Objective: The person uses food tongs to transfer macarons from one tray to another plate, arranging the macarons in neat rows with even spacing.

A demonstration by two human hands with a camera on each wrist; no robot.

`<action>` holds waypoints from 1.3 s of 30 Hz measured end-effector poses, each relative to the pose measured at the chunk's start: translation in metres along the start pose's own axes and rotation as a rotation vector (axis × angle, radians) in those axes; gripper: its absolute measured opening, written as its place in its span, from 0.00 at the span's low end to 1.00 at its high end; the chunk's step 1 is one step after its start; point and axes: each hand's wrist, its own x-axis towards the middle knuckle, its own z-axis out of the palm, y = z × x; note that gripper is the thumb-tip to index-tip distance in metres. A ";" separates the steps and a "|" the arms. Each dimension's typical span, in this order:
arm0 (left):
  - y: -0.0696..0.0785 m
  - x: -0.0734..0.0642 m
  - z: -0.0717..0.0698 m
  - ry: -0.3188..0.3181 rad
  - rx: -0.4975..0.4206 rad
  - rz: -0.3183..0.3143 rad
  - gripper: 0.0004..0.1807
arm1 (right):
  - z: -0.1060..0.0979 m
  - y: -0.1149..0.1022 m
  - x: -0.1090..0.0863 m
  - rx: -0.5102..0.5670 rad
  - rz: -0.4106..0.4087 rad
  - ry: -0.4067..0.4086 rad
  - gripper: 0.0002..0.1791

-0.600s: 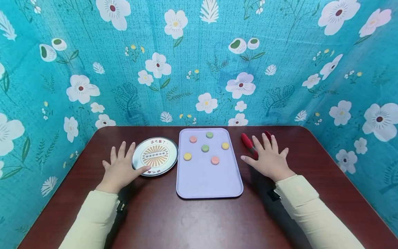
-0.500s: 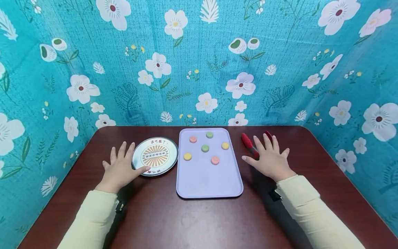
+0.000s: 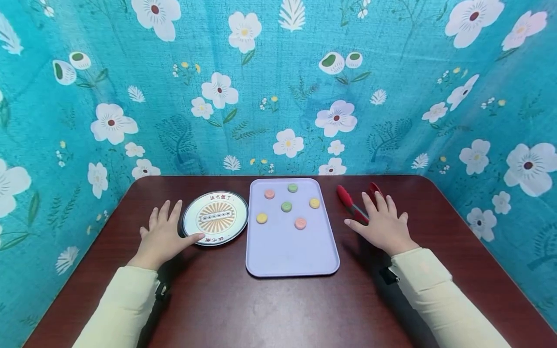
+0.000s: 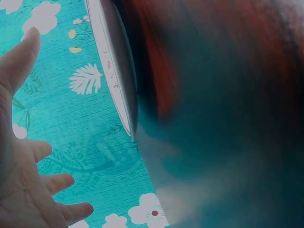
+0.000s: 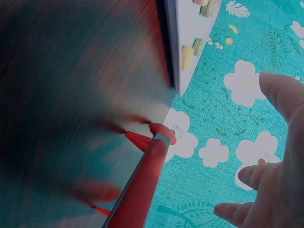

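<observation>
My left hand (image 3: 158,241) hovers with spread fingers at the left side of a round white plate (image 3: 237,217) that has a sunburst print. In the left wrist view the plate (image 4: 114,71) stands apart from the left hand (image 4: 23,180). On the other side my right hand (image 3: 387,229), fingers spread, is over red-handled tongs (image 3: 346,197) and partly hides them. The right wrist view has the tongs (image 5: 142,185) lying on the table, apart from the fingers. Between the hands lies a lilac tray (image 3: 291,256) with several macarons, such as a pink one (image 3: 300,223), a green one (image 3: 286,207) and a yellow one (image 3: 261,218).
The dark reddish-brown table (image 3: 278,314) reflects light near its front. A turquoise flowered curtain (image 3: 261,106) hangs behind the table and along both sides. The plate sits close beside the tray's left edge.
Both hands have shifted slightly outward, the left one to the left and the right one to the right, so more of the tongs shows. Plate, tray and macarons stay put.
</observation>
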 end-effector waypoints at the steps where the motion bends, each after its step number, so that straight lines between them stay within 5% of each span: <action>1: -0.001 0.001 0.001 -0.004 -0.004 -0.005 0.63 | 0.000 0.000 0.000 0.002 0.002 0.000 0.57; 13: -0.009 0.013 0.015 -0.078 -0.057 -0.029 0.65 | 0.000 0.013 0.002 0.044 0.067 -0.002 0.57; 39: -0.016 0.011 0.019 -0.159 -0.042 -0.047 0.66 | 0.011 0.036 -0.001 0.078 0.133 -0.064 0.61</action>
